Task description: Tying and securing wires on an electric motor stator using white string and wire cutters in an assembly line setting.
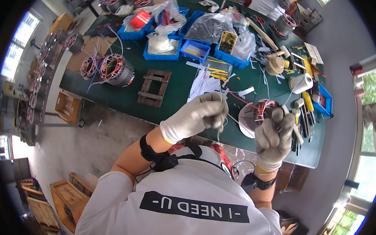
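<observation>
Nearest me, mid-frame, the gloved left hand [198,113] pinches a thin pale strand [219,135], its long axis running roughly up and down the frame. Right of centre, the gloved right hand [274,138] has curled fingers; I cannot tell whether it grips anything. Just beyond it on the green table [177,81] sits a red-wired stator [262,108], nearer the right hand than the left. Farther, blue bins [161,56] cluster at upper centre.

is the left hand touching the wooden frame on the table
Apart. The head view shows a strip of green tabletop between the left hand and the wooden frame.
</observation>
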`<control>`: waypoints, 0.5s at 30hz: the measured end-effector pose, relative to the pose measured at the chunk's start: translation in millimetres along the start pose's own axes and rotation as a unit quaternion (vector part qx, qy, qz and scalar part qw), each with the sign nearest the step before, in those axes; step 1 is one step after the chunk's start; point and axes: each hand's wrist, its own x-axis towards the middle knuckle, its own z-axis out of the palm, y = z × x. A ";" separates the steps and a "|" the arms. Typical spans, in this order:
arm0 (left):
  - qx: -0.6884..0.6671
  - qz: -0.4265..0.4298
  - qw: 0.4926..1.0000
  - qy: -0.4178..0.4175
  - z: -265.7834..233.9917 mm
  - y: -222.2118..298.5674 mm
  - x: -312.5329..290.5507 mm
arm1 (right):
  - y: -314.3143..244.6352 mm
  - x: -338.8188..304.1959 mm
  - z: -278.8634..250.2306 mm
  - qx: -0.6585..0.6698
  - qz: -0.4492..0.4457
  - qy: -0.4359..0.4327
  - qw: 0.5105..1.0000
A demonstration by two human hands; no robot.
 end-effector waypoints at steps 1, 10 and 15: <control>-0.011 0.010 0.997 0.082 -1.0 0.6 0.1 | -0.7 1.9 1.3 0.003 0.010 -0.063 0.998; 0.288 0.304 0.876 0.238 21.4 -23.3 -3.0 | 46.1 -4.1 -12.0 -0.402 0.123 0.131 0.898; 0.310 0.273 0.887 0.204 10.5 -19.7 -5.7 | 32.4 5.5 -12.6 -0.358 0.151 0.127 0.913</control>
